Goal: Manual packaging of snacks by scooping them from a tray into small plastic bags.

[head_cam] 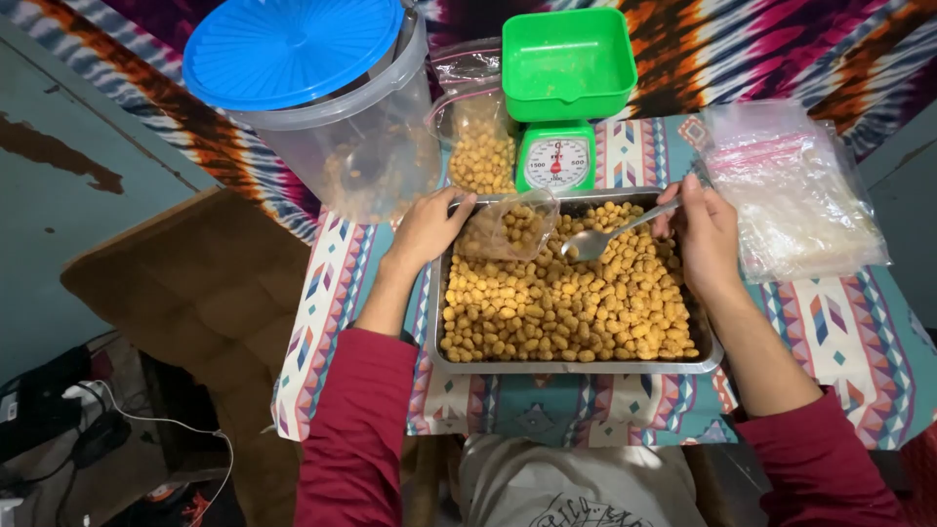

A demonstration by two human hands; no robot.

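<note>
Patterned cloth (859,332); hands grip a half-filled clear bag (508,226) and metal spoon (610,234).

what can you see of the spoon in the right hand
The spoon is shiny metal, with a slim handle and an oval bowl. The right hand pinches the handle's far end in its fingers, so the spoon slants down and left. Its bowl looks empty and hangs just above the yellow pellets in the steel tray, near the mouth of the small clear bag held by the left hand.
</note>
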